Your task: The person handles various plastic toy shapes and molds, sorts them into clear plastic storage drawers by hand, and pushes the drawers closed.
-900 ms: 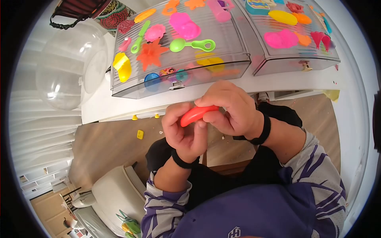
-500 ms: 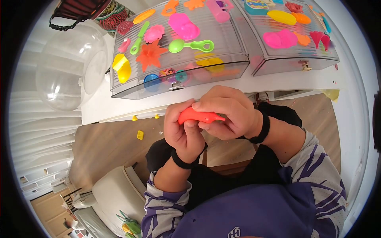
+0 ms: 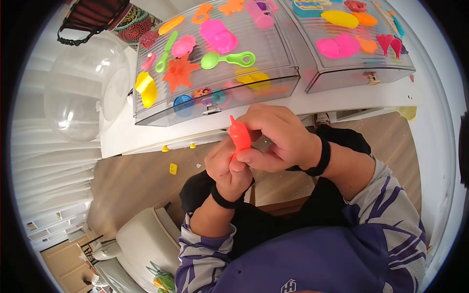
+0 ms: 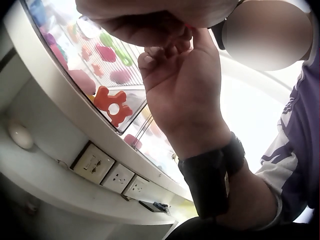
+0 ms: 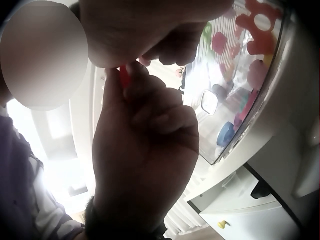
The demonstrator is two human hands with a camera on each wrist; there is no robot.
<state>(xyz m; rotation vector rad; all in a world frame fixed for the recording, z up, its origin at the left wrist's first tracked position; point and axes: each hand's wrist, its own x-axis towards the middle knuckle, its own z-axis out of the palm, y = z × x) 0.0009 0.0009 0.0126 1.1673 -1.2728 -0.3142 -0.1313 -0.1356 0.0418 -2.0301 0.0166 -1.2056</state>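
Observation:
In the head view both hands meet in front of my chest around a red-orange, tapered toy piece [image 3: 240,136]. It stands upright, its pointed tip toward the table. My left hand [image 3: 225,165] grips its lower end from below, and my right hand [image 3: 268,138] pinches its side with thumb and curled fingers. In the right wrist view only a sliver of the red piece [image 5: 123,78] shows between the right hand [image 5: 145,145] and the left hand [image 5: 150,30] above it. The left wrist view shows the left hand [image 4: 175,75] under the right hand [image 4: 150,20], with the piece hidden.
Two clear plastic boxes [image 3: 244,93] [image 3: 361,75] stand on a white table [image 3: 146,134], holding several colourful toys, among them a green spoon [image 3: 227,59] and an orange star [image 3: 178,73]. A clear dome [image 3: 85,83] sits at the left. Small yellow bits [image 3: 173,168] lie on the wooden floor.
The red-orange piece has turned from lying crosswise between the hands to standing upright. The right thumb has shifted onto its side; both hands stay together.

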